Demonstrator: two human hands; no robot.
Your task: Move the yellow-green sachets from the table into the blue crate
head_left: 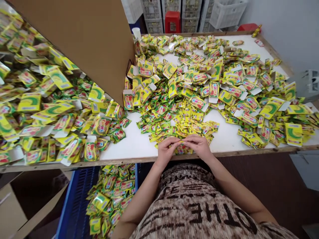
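Note:
Near the table's front edge, my left hand (166, 150) and my right hand (199, 146) meet with fingertips pinched together. Between them shows a sliver of a small yellow packet (182, 141), mostly covered by the fingers. Just beyond lies a heap of small yellow and green packets (188, 121), some of them close around my fingers. Behind that heap, many yellow-and-green printed cartons (171, 89) are piled, several with white end flaps standing open.
A tall brown cardboard panel (87, 43) stands on the white table (224, 137), with more cartons (30, 102) to its left. Below the table, a blue crate (74, 196) holds packets and cartons. White crates (152, 11) and a red stool (172, 21) are behind.

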